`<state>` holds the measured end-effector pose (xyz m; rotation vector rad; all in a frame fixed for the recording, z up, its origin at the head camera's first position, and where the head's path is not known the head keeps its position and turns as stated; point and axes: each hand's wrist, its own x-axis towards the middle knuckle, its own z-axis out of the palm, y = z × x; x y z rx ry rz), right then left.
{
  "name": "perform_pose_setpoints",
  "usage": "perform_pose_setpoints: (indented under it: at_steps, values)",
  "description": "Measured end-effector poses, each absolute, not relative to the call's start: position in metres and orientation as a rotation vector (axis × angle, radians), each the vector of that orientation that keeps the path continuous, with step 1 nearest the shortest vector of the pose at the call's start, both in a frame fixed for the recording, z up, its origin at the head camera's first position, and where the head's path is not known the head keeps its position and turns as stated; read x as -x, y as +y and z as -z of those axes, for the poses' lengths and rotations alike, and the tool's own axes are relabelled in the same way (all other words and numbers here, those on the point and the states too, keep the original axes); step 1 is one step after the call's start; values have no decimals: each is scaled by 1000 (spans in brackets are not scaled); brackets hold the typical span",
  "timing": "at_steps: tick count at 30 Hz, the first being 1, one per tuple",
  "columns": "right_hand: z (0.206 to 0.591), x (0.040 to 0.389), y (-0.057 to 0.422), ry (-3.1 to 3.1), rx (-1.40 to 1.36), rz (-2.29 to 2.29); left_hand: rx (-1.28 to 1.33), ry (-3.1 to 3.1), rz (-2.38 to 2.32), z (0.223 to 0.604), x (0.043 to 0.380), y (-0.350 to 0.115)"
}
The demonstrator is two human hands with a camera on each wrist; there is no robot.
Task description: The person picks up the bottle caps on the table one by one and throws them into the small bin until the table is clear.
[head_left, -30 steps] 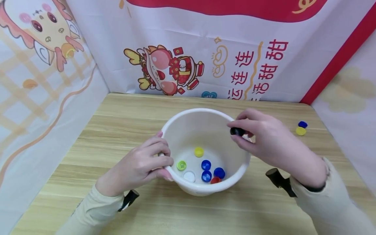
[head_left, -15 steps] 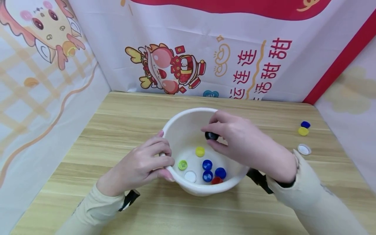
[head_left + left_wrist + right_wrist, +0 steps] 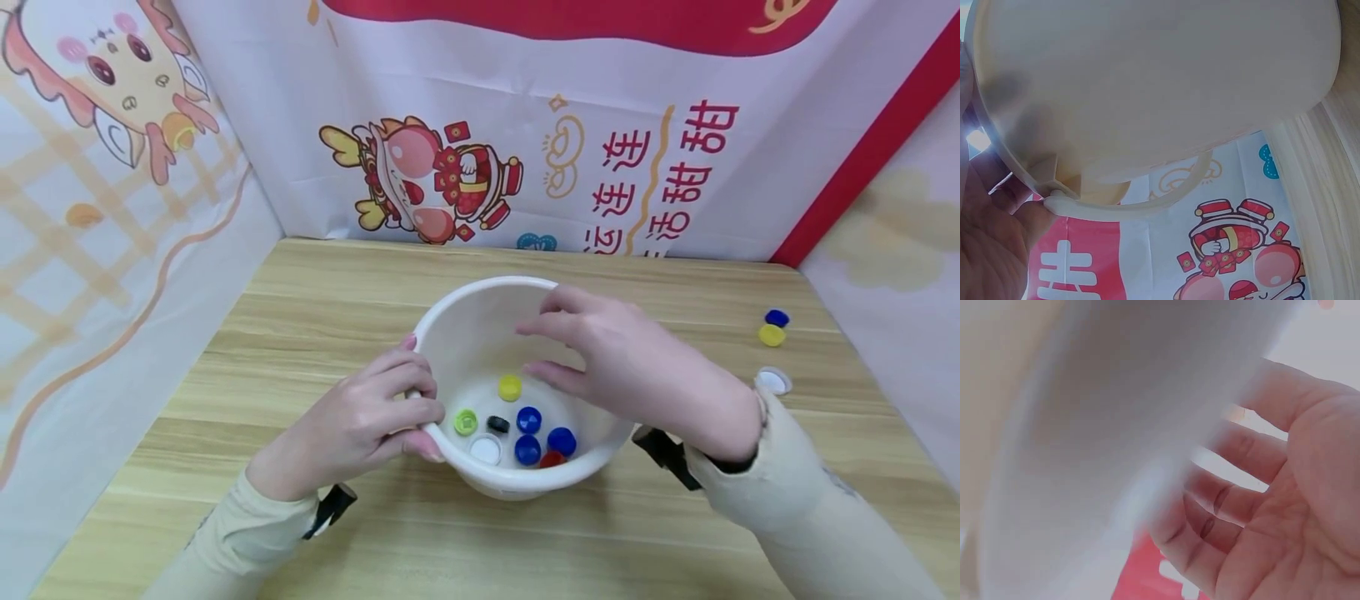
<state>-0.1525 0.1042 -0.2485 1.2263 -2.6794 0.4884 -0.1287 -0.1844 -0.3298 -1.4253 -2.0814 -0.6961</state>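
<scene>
A white plastic bucket [image 3: 465, 312] stands on the table, its mouth tipped toward the head camera. My left hand [image 3: 360, 421] grips its left rim; the left wrist view shows the bucket's outer wall [image 3: 1166, 81] and its handle [image 3: 1147, 209]. Over the right side of the mouth hovers my right hand [image 3: 607, 350], thumb and fingers spread apart with nothing between them. On the bucket's floor lie a black cap [image 3: 498, 424], a yellow cap [image 3: 510, 387], a green cap [image 3: 465, 422], a white cap [image 3: 486, 450], several blue caps [image 3: 528, 450] and a red cap [image 3: 552, 459].
Toward the table's right edge lie a blue cap [image 3: 777, 318], a yellow cap [image 3: 772, 335] and a white cap [image 3: 773, 381]. A printed cloth [image 3: 585, 67] hangs behind the wooden table [image 3: 337, 283], with more cloth along both sides.
My right hand moved left from the right rim to over the bucket's mouth and let go of the black cap, which now lies on the bucket's floor. The left hand stayed put.
</scene>
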Motion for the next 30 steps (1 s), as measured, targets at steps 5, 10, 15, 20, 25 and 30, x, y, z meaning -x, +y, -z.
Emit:
perform_pose_setpoints:
  at_steps: [5, 10, 15, 20, 25, 30]
  values:
    - [248, 157, 132, -2673, -1098, -485, 1423, -2093, 695, 331, 128, -185]
    - [257, 166, 175, -2674, -923, -441, 1424, -2090, 689, 331, 129, -185]
    - [275, 180, 233, -2684, -781, -424, 1429, -2084, 685, 331, 129, -185]
    - [297, 192, 290, -2776, -597, -410, 1427, -2093, 681, 330, 129, -185]
    - [321, 198, 337, -2878, -485, -371, 1419, -2125, 678, 331, 128, -185]
    - [350, 206, 379, -3119, -402, -362, 1420, -2120, 681, 331, 128, -185]
